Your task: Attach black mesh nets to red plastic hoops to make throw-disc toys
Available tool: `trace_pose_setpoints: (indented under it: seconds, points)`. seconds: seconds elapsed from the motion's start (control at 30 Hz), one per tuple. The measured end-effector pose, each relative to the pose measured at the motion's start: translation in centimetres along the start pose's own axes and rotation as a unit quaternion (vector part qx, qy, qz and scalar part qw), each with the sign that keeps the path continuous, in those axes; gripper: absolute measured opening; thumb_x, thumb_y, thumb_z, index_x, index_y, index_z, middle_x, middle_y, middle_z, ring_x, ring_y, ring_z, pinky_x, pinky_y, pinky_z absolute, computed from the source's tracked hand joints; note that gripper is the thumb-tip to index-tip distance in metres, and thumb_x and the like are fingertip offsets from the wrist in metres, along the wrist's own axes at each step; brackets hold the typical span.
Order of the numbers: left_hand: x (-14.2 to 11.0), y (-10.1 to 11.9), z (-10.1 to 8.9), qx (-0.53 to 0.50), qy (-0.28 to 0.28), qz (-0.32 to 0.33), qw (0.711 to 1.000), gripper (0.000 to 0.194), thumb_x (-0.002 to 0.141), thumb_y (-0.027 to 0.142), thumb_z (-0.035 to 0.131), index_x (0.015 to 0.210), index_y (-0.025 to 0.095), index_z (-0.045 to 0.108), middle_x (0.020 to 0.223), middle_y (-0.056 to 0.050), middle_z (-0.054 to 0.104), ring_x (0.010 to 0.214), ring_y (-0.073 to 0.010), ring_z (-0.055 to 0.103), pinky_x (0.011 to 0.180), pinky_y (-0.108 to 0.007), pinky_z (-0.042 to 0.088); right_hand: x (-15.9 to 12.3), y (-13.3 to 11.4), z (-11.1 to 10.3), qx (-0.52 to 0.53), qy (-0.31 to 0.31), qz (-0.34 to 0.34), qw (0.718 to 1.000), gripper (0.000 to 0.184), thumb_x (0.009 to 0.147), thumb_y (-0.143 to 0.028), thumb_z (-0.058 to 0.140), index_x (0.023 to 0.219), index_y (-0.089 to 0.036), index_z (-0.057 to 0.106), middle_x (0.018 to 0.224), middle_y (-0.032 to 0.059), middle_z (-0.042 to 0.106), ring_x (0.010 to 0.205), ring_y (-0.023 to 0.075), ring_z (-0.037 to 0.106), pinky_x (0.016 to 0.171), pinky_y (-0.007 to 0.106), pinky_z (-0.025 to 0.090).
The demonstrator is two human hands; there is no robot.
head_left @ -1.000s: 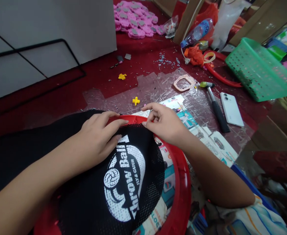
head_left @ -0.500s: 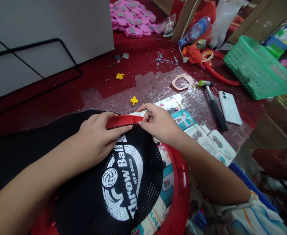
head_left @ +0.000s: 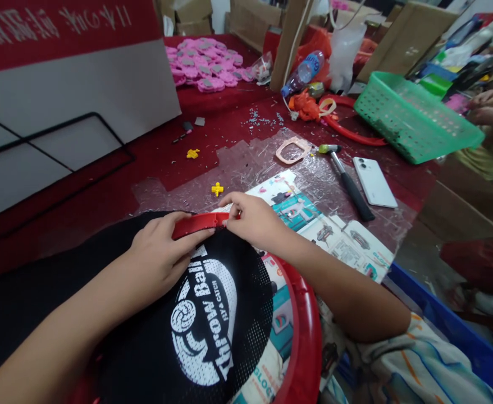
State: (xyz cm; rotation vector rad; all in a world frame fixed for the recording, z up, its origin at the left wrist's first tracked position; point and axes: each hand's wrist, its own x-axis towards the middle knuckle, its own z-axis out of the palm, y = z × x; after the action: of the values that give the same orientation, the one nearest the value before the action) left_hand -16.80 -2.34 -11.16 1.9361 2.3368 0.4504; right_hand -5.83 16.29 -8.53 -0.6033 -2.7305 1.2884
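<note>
Head view: my left hand [head_left: 162, 252] grips the rim's far edge and the cloth [head_left: 246, 303], thumb on the cloth's edge. My right hand [head_left: 252, 221], fingertips pinched, grips the cloth edge at the rim [head_left: 307, 331], just beside the left. Cloth lies across the rim, over printed card [head_left: 299, 210] on the table [head_left: 145, 120]. Hammer [head_left: 350, 185] beside phone [head_left: 374, 181], beyond my right forearm; yellow piece [head_left: 217, 189] near my right hand.

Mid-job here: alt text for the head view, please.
Left hand presses and right hand pinches black mesh fabric, printed "Throw Ball", at a red plastic ring. Beyond lie a hammer, white smartphone and green perforated basket.
</note>
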Motion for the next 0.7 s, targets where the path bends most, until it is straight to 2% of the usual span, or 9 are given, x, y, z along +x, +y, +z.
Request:
trace_pose_setpoints:
  seconds: [0.1,0.17,0.23,0.27,0.33,0.4,0.5,0.6,0.7]
  points:
    - [0.0,0.0,0.0,-0.002,-0.006,-0.002,1.0,0.04,0.091,0.022,0.036,0.127,0.028,0.052,0.128,-0.014,0.04,0.116,-0.0325,0.043,0.092,-0.053,0.042,-0.1,-0.1,-0.6,-0.011,-0.012,-0.003,1.0,0.03,0.072,-0.008,0.053,0.099,-0.016,0.061,0.074,-0.0008,0.064,0.063,0.0109,0.054,0.058,0.021,0.035]
    - [0.1,0.0,-0.3,-0.011,0.002,-0.022,1.0,0.042,0.091,0.024,0.037,0.133,0.026,0.044,0.126,-0.014,0.043,0.113,-0.0307,0.046,0.093,-0.051,0.043,-0.6,-0.8,-1.6,-0.031,0.014,-0.001,0.999,0.028,0.073,-0.009,0.053,0.099,-0.016,0.062,0.077,0.0001,0.065,0.064,0.0106,0.054,0.058,0.021,0.036]
    - [0.3,0.0,-0.9,-0.019,0.008,-0.047,0.999,0.047,0.091,0.027,0.038,0.137,0.023,0.035,0.125,-0.013,0.047,0.111,-0.0289,0.049,0.095,-0.048,0.043,-1.6,-1.9,-2.5,-0.073,0.036,0.002,0.997,0.019,0.076,-0.012,0.053,0.091,-0.015,0.065,0.077,0.0018,0.066,0.064,0.011,0.055,0.059,0.021,0.037]
    - [0.4,0.0,-1.3,-0.018,0.014,-0.062,0.998,0.049,0.09,0.028,0.039,0.138,0.021,0.032,0.125,-0.013,0.049,0.111,-0.0288,0.05,0.095,-0.047,0.043,-2.2,-2.5,-2.8,-0.105,0.028,0.0,0.994,0.014,0.079,-0.016,0.054,0.084,-0.015,0.066,0.075,0.003,0.066,0.064,0.0118,0.056,0.058,0.022,0.037]
    - [0.3,0.0,-2.4,-0.002,0.021,-0.103,0.994,0.052,0.089,0.03,0.04,0.139,0.018,0.03,0.123,-0.014,0.052,0.111,-0.0305,0.052,0.094,-0.047,0.044,-3.5,-3.6,-2.8,-0.187,-0.028,-0.017,0.982,0.021,0.083,-0.025,0.054,0.071,-0.014,0.068,0.068,0.0059,0.066,0.062,0.0147,0.057,0.058,0.025,0.038]
    - [-0.4,0.5,-3.5,0.031,0.011,-0.151,0.988,0.053,0.088,0.031,0.04,0.138,0.014,0.031,0.121,-0.018,0.054,0.11,-0.0338,0.054,0.09,-0.048,0.046,-4.5,-4.3,-1.9,-0.276,-0.092,-0.046,0.956,0.028,0.087,-0.029,0.052,0.07,-0.013,0.069,0.066,0.0096,0.066,0.064,0.0189,0.06,0.058,0.028,0.04]
    - [-2.3,1.9,-4.8,0.08,-0.042,-0.207,0.974,0.052,0.088,0.032,0.038,0.136,0.013,0.035,0.115,-0.021,0.056,0.101,-0.0366,0.06,0.081,-0.048,0.049,-5.4,-4.5,0.3,-0.349,-0.118,-0.072,0.927,0.024,0.088,-0.022,0.05,0.085,-0.01,0.071,0.081,0.0149,0.068,0.074,0.0251,0.064,0.061,0.032,0.045]
    - [-4.4,3.2,-5.6,0.117,-0.093,-0.227,0.962,0.045,0.09,0.035,0.034,0.131,0.019,0.042,0.106,-0.018,0.062,0.089,-0.036,0.065,0.071,-0.048,0.051,-5.6,-4.4,2.0,-0.361,-0.115,-0.084,0.922,0.021,0.084,-0.009,0.051,0.093,-0.008,0.07,0.092,0.0174,0.067,0.082,0.0282,0.064,0.062,0.035,0.048]
    - [-4.7,3.2,-6.2,0.138,-0.11,-0.227,0.958,0.037,0.09,0.04,0.035,0.12,0.024,0.051,0.098,-0.014,0.066,0.084,-0.0361,0.066,0.067,-0.049,0.05,-5.6,-4.4,2.4,-0.363,-0.117,-0.097,0.919,0.021,0.08,-0.003,0.051,0.085,-0.01,0.071,0.091,0.0155,0.066,0.083,0.0282,0.064,0.062,0.034,0.048]
